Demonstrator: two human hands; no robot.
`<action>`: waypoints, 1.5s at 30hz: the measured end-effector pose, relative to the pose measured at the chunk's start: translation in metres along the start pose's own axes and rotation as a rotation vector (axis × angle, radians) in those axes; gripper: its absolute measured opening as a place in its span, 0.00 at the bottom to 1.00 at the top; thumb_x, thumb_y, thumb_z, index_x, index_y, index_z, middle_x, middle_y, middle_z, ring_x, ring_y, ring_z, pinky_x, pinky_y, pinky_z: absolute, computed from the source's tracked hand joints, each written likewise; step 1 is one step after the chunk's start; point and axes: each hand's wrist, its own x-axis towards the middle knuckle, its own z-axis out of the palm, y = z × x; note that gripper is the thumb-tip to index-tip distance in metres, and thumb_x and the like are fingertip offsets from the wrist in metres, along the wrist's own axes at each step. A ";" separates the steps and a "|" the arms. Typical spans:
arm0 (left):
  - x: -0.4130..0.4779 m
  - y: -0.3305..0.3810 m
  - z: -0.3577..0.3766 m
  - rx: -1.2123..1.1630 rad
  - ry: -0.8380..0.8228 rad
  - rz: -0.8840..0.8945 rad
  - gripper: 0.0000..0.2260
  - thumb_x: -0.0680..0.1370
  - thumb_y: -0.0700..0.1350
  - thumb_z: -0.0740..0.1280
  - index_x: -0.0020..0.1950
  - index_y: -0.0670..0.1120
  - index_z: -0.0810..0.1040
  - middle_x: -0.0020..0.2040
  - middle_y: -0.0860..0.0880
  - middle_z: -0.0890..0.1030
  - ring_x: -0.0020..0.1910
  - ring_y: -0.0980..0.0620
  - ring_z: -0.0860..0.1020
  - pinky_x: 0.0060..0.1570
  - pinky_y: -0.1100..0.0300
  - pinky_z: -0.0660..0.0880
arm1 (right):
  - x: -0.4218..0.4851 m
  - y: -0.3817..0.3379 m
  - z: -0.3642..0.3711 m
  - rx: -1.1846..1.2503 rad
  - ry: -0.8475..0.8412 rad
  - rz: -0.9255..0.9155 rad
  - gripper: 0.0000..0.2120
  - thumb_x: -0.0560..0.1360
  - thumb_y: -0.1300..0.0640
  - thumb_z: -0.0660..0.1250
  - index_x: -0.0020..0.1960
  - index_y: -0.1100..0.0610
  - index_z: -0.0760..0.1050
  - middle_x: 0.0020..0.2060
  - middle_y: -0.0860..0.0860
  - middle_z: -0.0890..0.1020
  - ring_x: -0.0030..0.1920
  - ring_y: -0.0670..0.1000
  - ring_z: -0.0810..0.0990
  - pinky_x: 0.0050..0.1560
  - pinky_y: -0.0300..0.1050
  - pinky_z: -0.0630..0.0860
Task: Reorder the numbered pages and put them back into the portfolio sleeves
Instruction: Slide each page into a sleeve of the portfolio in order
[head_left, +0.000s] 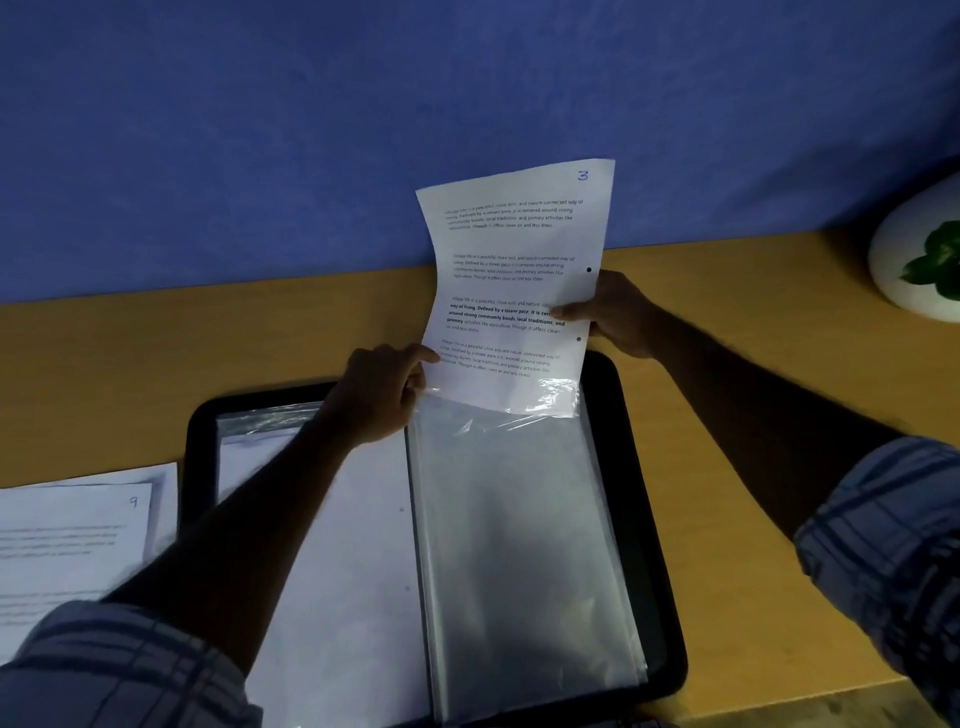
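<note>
both hands steer the page marked 3 (511, 291) into a clear plastic sleeve (519, 545) of the open black portfolio (641, 499). left hand (382, 397) pinches the sleeve's mouth with the page's lower corner; right hand (615, 314) grips its right edge. loose pages (72, 540), top one marked 9, lie left on the wooden desk (753, 389); a white pot (919, 249) stands far right.

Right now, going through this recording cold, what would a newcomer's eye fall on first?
The page numbered 3 stands upright at centre, its bottom edge just inside the clear sleeve on the right half of the black portfolio. The right hand pinches its right edge; the left hand grips the sleeve's mouth. A page marked 9 lies far left.
</note>
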 end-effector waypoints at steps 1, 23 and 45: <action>0.000 0.000 0.001 -0.003 0.001 -0.002 0.17 0.76 0.37 0.69 0.63 0.47 0.75 0.47 0.50 0.83 0.45 0.50 0.81 0.54 0.47 0.78 | 0.001 0.001 0.000 0.011 -0.004 0.006 0.25 0.71 0.71 0.71 0.67 0.60 0.73 0.60 0.56 0.82 0.59 0.58 0.81 0.56 0.58 0.81; 0.005 -0.002 0.006 -0.455 0.167 -0.389 0.16 0.80 0.39 0.65 0.68 0.42 0.71 0.59 0.47 0.79 0.56 0.50 0.79 0.49 0.66 0.74 | -0.005 0.028 0.001 0.150 -0.178 0.100 0.40 0.61 0.57 0.82 0.69 0.60 0.72 0.64 0.59 0.79 0.63 0.61 0.79 0.62 0.62 0.76; 0.030 -0.006 0.001 -0.642 0.185 -0.700 0.29 0.74 0.44 0.75 0.71 0.44 0.68 0.66 0.45 0.76 0.57 0.47 0.77 0.59 0.51 0.76 | 0.001 0.026 0.005 -0.112 0.064 0.096 0.19 0.73 0.65 0.72 0.63 0.59 0.77 0.60 0.54 0.82 0.57 0.53 0.82 0.57 0.49 0.80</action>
